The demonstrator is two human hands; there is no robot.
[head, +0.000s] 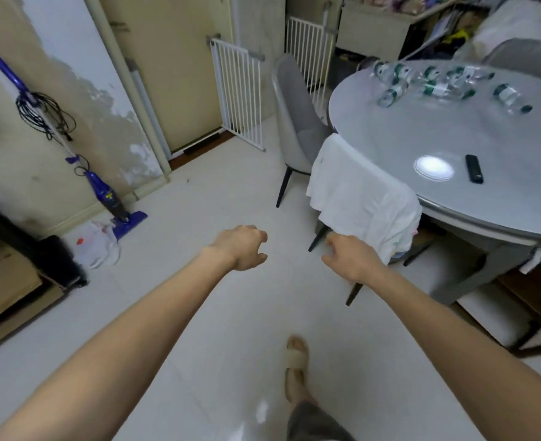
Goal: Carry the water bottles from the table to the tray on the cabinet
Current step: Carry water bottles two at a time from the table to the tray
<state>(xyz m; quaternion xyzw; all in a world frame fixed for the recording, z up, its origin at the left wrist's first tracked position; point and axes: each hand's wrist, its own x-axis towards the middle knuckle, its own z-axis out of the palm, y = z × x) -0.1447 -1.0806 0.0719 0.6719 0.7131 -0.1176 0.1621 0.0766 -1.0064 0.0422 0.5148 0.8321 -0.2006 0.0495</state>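
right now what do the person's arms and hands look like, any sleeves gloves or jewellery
Both arms are bare all the way to the frame's edge: no sleeves show. The left hand and right hand are bare too, without gloves, and no watch, bracelet or ring is visible on either.

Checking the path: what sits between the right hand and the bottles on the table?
Head view: a chair draped with white cloth, then bare tabletop, lies between the right hand and the bottles.

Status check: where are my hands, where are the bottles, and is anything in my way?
Both hands empty, left hand and right hand out front. Water bottles lying on table's far side. Draped chair in between.
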